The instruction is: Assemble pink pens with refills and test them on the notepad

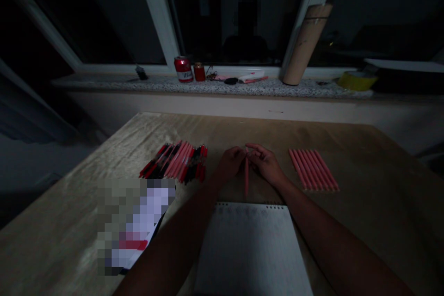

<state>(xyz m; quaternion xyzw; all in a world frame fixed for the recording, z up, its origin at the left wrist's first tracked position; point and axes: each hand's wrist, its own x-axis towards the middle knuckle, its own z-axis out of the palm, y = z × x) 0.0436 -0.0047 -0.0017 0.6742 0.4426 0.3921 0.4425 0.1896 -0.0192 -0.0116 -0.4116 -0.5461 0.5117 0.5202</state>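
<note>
A pink pen (246, 178) points down toward me, with its far end between the fingers of my two hands. My left hand (231, 163) is closed, its thumb and fingers pinched at that far end. From the other side my right hand (266, 163) grips the pen with curled fingers, the index finger reaching over the end. Just nearer to me lies a spiral notebook (255, 249), with faint marks along its top. A row of pink pens (313, 169) lies side by side to the right. Left of my hands is a bunch of pink, red and black pens (176, 161).
A phone (144, 226) with a lit, blurred screen lies beside my left forearm. On the windowsill (152, 87) stand a red can (183, 69), a small red jar (199, 72), a tall tan tube (308, 44) and a yellow tape roll (357, 81). The room is dim.
</note>
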